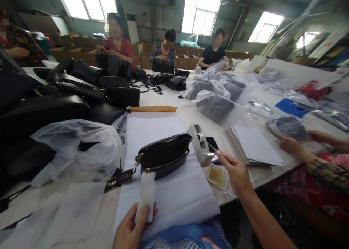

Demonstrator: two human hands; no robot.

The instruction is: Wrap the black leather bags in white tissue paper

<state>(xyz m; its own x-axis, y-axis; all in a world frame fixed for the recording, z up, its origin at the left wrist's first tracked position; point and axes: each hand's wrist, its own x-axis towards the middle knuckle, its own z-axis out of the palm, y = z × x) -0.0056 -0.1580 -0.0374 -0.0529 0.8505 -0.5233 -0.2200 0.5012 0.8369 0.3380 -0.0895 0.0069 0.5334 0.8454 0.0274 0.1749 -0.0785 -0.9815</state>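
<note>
In the head view, one black double-zip pouch (pixel 163 152) lies mid-frame on white paper (pixel 188 200). At lower centre the left hand (pixel 135 221) grips one folded white strip (pixel 147 190); right of centre, the right hand (pixel 236 170) is at one tape dispenser (pixel 196 139), its grip impossible to tell. A white table (pixel 166 98) spans mid-frame; four co-workers (pixel 163 53) and four windows (pixel 201 14) line the top.

Bright windows (pixel 201 12) pierce a greenish wall (pixel 135 1); cardboard boxes (pixel 77 56) stand below.
</note>
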